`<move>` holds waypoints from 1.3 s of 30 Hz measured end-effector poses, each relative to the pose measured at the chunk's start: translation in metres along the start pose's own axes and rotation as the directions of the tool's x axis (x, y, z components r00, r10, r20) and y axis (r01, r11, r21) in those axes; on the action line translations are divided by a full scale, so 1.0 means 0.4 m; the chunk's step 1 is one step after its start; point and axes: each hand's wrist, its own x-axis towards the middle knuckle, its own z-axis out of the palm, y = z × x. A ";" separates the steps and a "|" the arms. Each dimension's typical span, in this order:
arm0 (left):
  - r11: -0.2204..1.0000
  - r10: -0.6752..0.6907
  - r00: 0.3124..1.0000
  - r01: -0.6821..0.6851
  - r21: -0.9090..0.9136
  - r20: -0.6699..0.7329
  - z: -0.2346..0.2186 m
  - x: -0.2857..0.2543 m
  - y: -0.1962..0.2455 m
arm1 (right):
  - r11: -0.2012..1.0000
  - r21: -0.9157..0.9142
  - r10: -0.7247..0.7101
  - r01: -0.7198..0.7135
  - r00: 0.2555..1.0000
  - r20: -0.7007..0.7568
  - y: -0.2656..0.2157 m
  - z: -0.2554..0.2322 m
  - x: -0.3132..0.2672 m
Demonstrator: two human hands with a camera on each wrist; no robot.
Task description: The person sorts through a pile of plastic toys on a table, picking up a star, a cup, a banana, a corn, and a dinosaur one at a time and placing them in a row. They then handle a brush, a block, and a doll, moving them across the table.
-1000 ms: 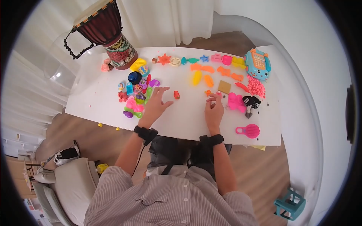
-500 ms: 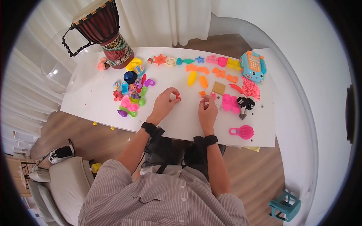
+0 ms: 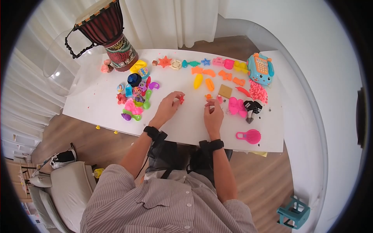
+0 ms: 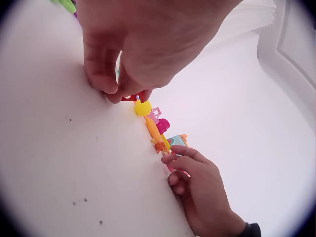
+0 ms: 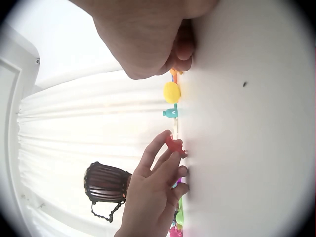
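My left hand (image 3: 166, 109) is over the middle of the white table, pinching a small red toy piece (image 3: 182, 100) between thumb and index finger. In the right wrist view this piece (image 5: 174, 144) looks curved and stands close to the tabletop. My right hand (image 3: 213, 118) rests at the table to the right, its fingers loosely curled with nothing seen in them. Just beyond its fingertips lie a small orange piece (image 3: 208, 96) and a small pink piece (image 3: 220, 99). A tan square (image 3: 225, 91) sits farther back.
Colourful toys, including a green spoon (image 3: 147, 101), cluster on the left near a drum (image 3: 112, 35). Moulded shapes such as a red star (image 3: 164, 61) line the back. A toy phone (image 3: 261, 69), pink bow-shaped piece (image 3: 237, 107) and pink hairbrush (image 3: 250, 136) are on the right.
My left hand has gone from spread fingers beside the red piece to pinching it, and the piece has turned a little in the fingers. My right hand has barely moved; the head view shifted slightly.
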 end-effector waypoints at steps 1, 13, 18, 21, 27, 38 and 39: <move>0.985 -0.100 0.995 0.103 -0.138 0.029 0.005 -0.002 0.006 | 1.000 -0.001 0.000 0.000 1.000 0.001 -0.004 -0.005 0.000; 0.987 0.040 0.951 0.010 0.161 -0.307 0.158 -0.009 0.031 | 0.852 -0.283 -0.396 0.441 0.896 0.201 -0.030 0.026 -0.027; 0.994 -0.042 0.959 0.069 0.087 -0.281 0.147 -0.002 0.043 | 0.986 -0.107 -0.102 0.129 0.969 0.226 -0.052 0.004 -0.024; 0.994 -0.074 0.964 0.093 0.062 -0.257 0.144 -0.002 0.044 | 0.991 -0.066 -0.103 0.118 0.975 0.195 -0.034 0.010 -0.018; 0.957 -0.246 0.968 0.249 -0.145 0.043 0.088 -0.004 0.037 | 0.997 -0.055 -0.047 0.048 0.999 0.022 -0.001 0.033 -0.002; 1.000 0.029 0.790 -0.030 -0.008 0.612 -0.016 -0.103 0.113 | 0.993 -0.114 -0.021 0.012 0.997 -0.071 0.011 0.046 0.010; 0.988 0.108 0.799 -0.151 0.023 0.591 -0.008 -0.106 0.115 | 0.993 -0.116 -0.012 0.004 0.998 -0.070 0.010 0.045 0.011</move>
